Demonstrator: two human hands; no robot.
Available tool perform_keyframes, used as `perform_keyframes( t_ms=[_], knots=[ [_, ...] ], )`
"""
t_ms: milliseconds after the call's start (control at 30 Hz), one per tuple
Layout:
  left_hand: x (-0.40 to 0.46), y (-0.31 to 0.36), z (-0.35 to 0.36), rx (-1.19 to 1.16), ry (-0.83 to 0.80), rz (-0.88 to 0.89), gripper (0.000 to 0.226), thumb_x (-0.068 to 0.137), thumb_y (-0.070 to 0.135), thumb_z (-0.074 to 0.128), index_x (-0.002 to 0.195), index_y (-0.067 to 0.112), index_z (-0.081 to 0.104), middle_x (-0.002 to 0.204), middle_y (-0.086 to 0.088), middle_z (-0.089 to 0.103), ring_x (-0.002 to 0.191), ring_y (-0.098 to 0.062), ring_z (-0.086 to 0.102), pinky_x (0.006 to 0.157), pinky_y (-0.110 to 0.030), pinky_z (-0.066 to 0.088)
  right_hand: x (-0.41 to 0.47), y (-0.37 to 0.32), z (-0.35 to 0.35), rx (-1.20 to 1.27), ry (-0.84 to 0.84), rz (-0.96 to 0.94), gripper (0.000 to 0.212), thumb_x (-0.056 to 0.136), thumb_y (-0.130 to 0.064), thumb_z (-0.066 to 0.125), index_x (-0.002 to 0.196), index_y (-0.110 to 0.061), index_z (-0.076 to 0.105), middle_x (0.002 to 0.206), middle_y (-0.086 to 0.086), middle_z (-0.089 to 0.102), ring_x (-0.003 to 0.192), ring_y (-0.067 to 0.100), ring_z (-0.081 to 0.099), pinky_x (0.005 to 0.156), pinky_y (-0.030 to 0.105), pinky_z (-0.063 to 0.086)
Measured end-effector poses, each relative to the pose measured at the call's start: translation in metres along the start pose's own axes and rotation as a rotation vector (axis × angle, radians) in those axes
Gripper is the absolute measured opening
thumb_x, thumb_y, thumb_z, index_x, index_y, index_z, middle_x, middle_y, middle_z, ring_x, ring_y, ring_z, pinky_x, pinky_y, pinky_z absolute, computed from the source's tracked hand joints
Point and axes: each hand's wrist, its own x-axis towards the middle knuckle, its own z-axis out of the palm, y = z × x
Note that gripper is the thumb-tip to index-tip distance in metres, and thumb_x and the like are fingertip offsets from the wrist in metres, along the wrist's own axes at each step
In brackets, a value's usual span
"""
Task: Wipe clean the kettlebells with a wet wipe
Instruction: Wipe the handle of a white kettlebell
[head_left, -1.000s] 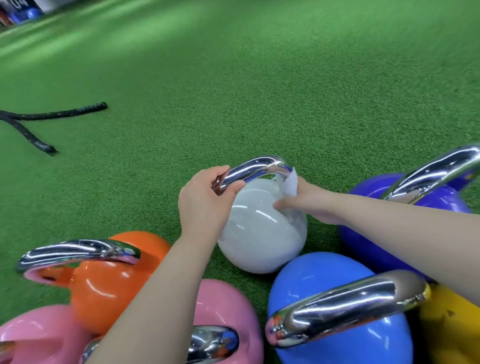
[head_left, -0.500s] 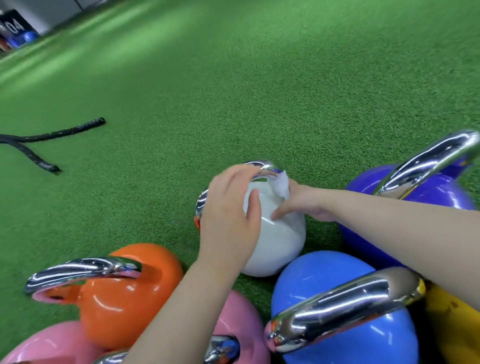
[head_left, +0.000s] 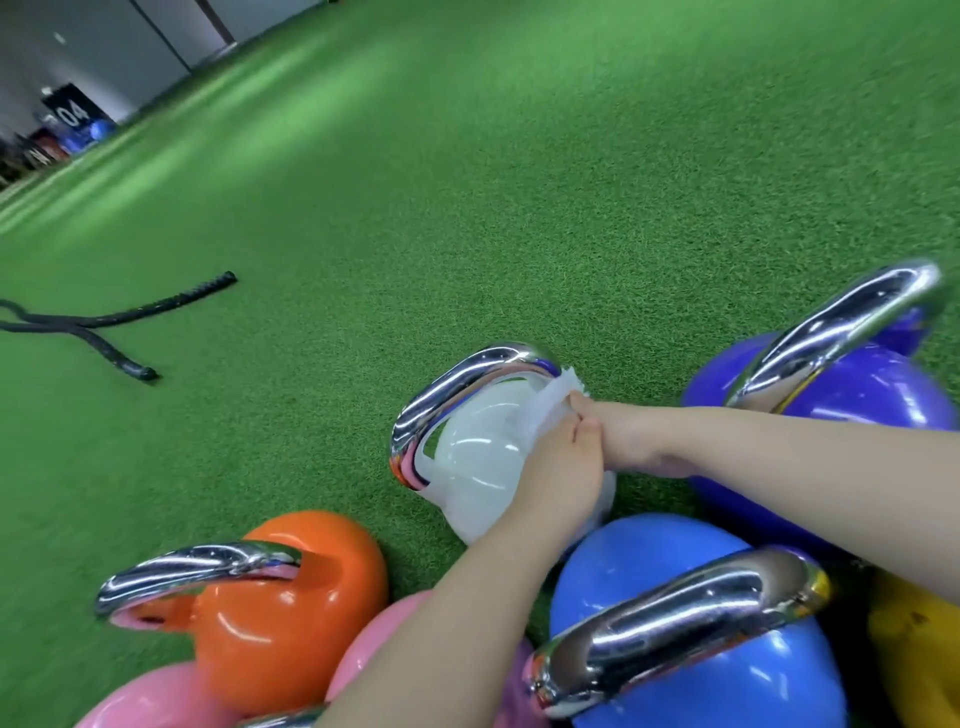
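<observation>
A white kettlebell (head_left: 478, 467) with a chrome handle (head_left: 457, 384) stands on the green turf in the middle of the view. A white wet wipe (head_left: 545, 410) lies bunched against the right end of that handle. My right hand (head_left: 618, 436) pinches the wipe from the right. My left hand (head_left: 561, 467) sits right beside it on the kettlebell's right side, fingers curled at the wipe's lower part. The two hands touch each other.
Other kettlebells crowd the near side: orange (head_left: 291, 608), pink (head_left: 374, 665), blue (head_left: 691, 644), purple (head_left: 852, 395) and yellow (head_left: 914, 660). A black battle rope (head_left: 104, 327) lies on the turf at left. Open green turf (head_left: 519, 182) stretches beyond.
My left hand let go of the chrome handle, crossed over the white kettlebell and joined my right hand at the wipe. The handle's left side is now uncovered.
</observation>
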Motion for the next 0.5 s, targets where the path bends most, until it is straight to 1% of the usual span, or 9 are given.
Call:
perform_keyframes(
  t_ms=[33, 67, 133, 167, 233, 300, 333, 433, 500],
  knots=[
    [0.009, -0.004, 0.003, 0.077, -0.030, -0.067, 0.040, 0.099, 0.018, 0.027, 0.131, 0.004, 0.046, 0.130, -0.023, 0.050, 0.122, -0.034, 0.044, 0.105, -0.041, 0.033, 0.001, 0.000, 0.001, 0.000, 0.027, -0.003, 0.059, 0.092, 0.007, 0.040, 0.145, -0.004, 0.017, 0.138, 0.018, 0.045, 0.127, 0.029, 0.043, 0.109, 0.044, 0.033],
    [0.017, -0.007, 0.005, 0.174, -0.041, -0.134, 0.038, 0.098, 0.016, 0.029, 0.131, 0.004, 0.044, 0.135, -0.020, 0.045, 0.127, -0.032, 0.037, 0.108, -0.045, 0.028, 0.000, 0.001, 0.001, 0.003, 0.053, -0.001, 0.056, 0.091, 0.007, 0.040, 0.143, -0.003, 0.022, 0.138, 0.017, 0.045, 0.128, 0.028, 0.043, 0.109, 0.041, 0.033],
    [0.031, -0.012, 0.006, 0.429, -0.028, -0.149, 0.039, 0.096, 0.014, 0.035, 0.134, 0.007, 0.040, 0.143, -0.009, 0.033, 0.138, -0.026, 0.019, 0.112, -0.051, 0.014, 0.000, 0.002, 0.000, 0.025, 0.090, 0.009, 0.055, 0.087, 0.007, 0.046, 0.139, -0.005, 0.031, 0.136, 0.013, 0.046, 0.126, 0.026, 0.044, 0.104, 0.035, 0.037],
    [0.035, -0.014, 0.006, 0.478, -0.028, -0.146, 0.042, 0.095, 0.017, 0.039, 0.136, 0.008, 0.038, 0.146, -0.006, 0.029, 0.141, -0.023, 0.011, 0.112, -0.053, 0.008, 0.000, 0.002, -0.001, 0.043, 0.108, 0.006, 0.053, 0.086, 0.006, 0.048, 0.136, -0.006, 0.036, 0.134, 0.013, 0.049, 0.124, 0.027, 0.047, 0.102, 0.036, 0.040],
    [0.039, -0.014, 0.005, 0.498, -0.015, -0.134, 0.049, 0.092, 0.022, 0.045, 0.138, 0.008, 0.034, 0.148, -0.005, 0.024, 0.143, -0.021, 0.004, 0.113, -0.052, 0.003, 0.003, 0.003, -0.002, 0.079, 0.136, 0.002, 0.051, 0.082, 0.005, 0.051, 0.130, -0.010, 0.045, 0.127, 0.012, 0.056, 0.115, 0.026, 0.054, 0.098, 0.039, 0.046],
    [0.041, -0.012, 0.001, 0.471, 0.025, -0.126, 0.053, 0.089, 0.021, 0.047, 0.138, 0.006, 0.034, 0.149, -0.004, 0.024, 0.143, -0.019, 0.004, 0.113, -0.050, 0.000, 0.007, 0.003, -0.002, 0.126, 0.146, -0.011, 0.050, 0.079, 0.005, 0.050, 0.125, -0.013, 0.051, 0.119, 0.011, 0.060, 0.106, 0.024, 0.058, 0.090, 0.038, 0.049],
    [0.041, -0.013, -0.001, 0.454, 0.051, -0.123, 0.051, 0.088, 0.019, 0.047, 0.136, 0.006, 0.036, 0.148, -0.003, 0.026, 0.143, -0.018, 0.006, 0.114, -0.049, -0.001, 0.007, 0.003, -0.002, 0.133, 0.151, -0.014, 0.054, 0.076, 0.006, 0.050, 0.126, -0.014, 0.050, 0.118, 0.010, 0.060, 0.107, 0.025, 0.057, 0.091, 0.039, 0.049],
    [0.045, -0.020, -0.013, 0.328, 0.103, -0.141, 0.044, 0.083, 0.004, 0.041, 0.126, 0.006, 0.046, 0.139, -0.008, 0.040, 0.138, -0.022, 0.020, 0.115, -0.047, -0.001, 0.006, -0.002, 0.001, 0.124, 0.159, 0.009, 0.065, 0.074, 0.011, 0.053, 0.134, -0.012, 0.042, 0.128, 0.010, 0.052, 0.119, 0.026, 0.049, 0.101, 0.041, 0.042],
    [0.050, -0.023, -0.015, 0.149, 0.154, -0.171, 0.044, 0.078, 0.001, 0.038, 0.119, 0.010, 0.053, 0.126, -0.013, 0.052, 0.129, -0.028, 0.036, 0.116, -0.048, 0.003, 0.007, -0.002, 0.001, 0.133, 0.164, 0.026, 0.066, 0.074, 0.013, 0.052, 0.135, -0.011, 0.040, 0.131, 0.012, 0.049, 0.121, 0.028, 0.046, 0.104, 0.042, 0.039]
  ],
)
